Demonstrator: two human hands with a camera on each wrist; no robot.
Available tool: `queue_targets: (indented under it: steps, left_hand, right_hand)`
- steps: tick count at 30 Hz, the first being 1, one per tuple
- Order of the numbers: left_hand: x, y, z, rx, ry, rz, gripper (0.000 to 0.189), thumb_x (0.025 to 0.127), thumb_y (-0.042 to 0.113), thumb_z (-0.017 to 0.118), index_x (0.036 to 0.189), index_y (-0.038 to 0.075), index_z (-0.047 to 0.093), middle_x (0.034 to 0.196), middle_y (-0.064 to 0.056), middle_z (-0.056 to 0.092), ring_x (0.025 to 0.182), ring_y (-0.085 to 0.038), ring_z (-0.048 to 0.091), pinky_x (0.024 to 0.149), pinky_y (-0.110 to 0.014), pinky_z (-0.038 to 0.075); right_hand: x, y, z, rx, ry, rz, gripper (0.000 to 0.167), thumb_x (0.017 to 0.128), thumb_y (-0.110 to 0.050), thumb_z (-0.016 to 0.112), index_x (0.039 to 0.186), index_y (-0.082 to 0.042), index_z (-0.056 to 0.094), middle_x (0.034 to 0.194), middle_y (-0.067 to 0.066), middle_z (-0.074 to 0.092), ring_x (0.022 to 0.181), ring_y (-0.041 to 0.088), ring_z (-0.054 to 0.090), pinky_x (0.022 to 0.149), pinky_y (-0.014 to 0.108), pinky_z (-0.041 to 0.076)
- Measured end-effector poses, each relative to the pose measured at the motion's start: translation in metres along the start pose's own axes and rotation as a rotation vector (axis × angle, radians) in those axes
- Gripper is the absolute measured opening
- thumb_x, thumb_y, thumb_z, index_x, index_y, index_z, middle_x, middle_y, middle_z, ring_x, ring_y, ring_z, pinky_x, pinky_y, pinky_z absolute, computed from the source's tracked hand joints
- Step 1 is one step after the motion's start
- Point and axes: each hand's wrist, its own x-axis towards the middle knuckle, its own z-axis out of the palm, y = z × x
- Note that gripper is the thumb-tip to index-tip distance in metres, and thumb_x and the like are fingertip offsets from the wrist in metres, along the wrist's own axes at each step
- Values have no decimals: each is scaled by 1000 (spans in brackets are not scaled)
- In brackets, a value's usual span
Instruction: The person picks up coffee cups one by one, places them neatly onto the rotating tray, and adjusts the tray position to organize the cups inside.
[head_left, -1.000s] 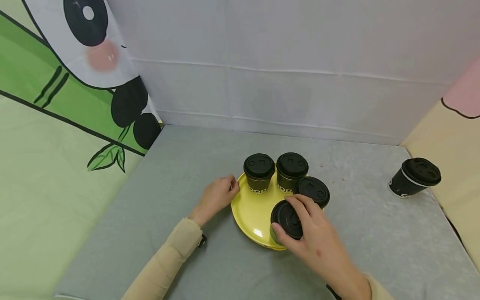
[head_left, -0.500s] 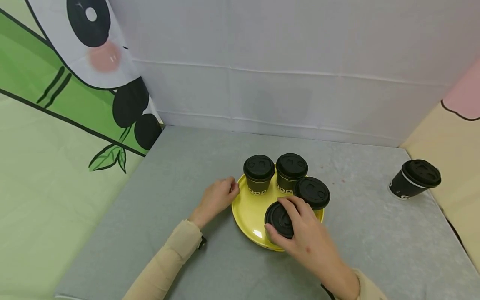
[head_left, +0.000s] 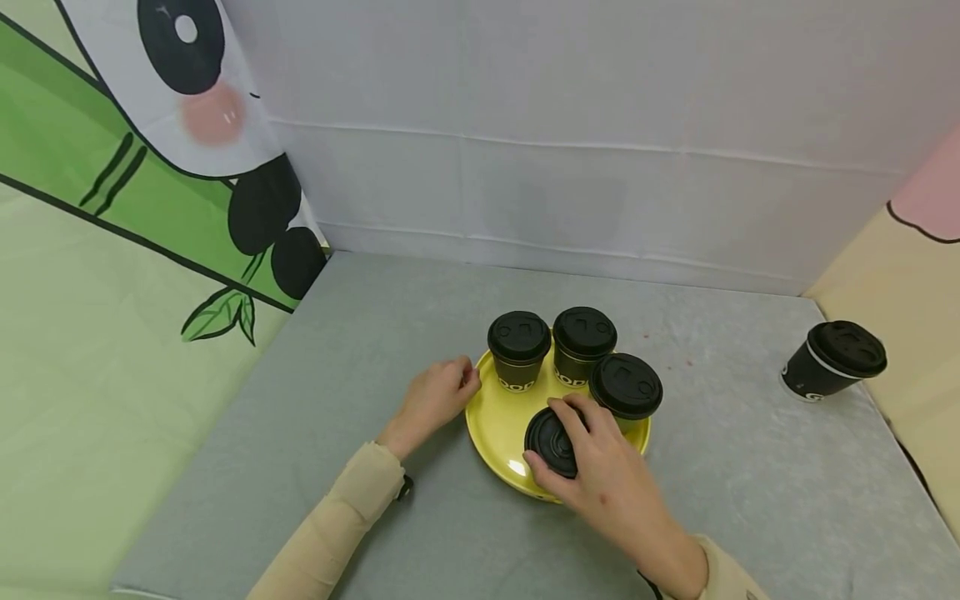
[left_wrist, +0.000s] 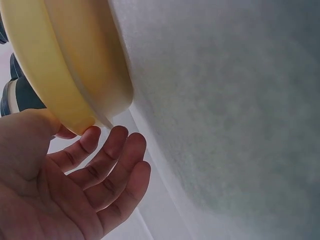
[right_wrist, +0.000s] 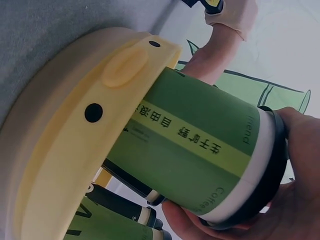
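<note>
My right hand (head_left: 615, 483) grips a lidded paper coffee cup (head_left: 547, 442) by its black lid, at the near side of the round yellow tray (head_left: 495, 425). In the right wrist view this coffee cup (right_wrist: 195, 145) shows a green sleeve with printed writing, and its base is hidden behind the tray's rim (right_wrist: 75, 130). At the tray's left edge, my left hand (head_left: 435, 400) pinches the rim; the left wrist view has the thumb over it and the index fingertip against its outer side. Three more black-lidded cups (head_left: 517, 346), (head_left: 585, 342), (head_left: 626, 387) stand on the tray.
Another black-lidded coffee cup (head_left: 828, 360) stands apart near the right edge of the grey-covered table (head_left: 735, 467). A pale curtain (head_left: 570, 150) closes off the back, and a printed cloth (head_left: 112, 333) hangs at the left.
My right hand has shifted the held coffee cup a little to the left over the tray. The left hand stays at the rim, and the other cups keep their places.
</note>
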Motion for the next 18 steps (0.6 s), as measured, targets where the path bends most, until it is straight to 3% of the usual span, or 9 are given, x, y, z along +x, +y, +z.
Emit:
queue_targets:
  steps: [18]
  left_hand:
    - [-3, 1, 1, 7, 6, 19, 23, 99, 16, 56, 76, 13, 55, 60, 2, 47, 52, -10, 41, 49, -26, 33]
  right_hand:
    - [-1, 5, 3, -3, 8, -17, 59, 88, -47, 72, 131, -9, 61, 130, 18, 57, 120, 33, 57, 93, 50, 52]
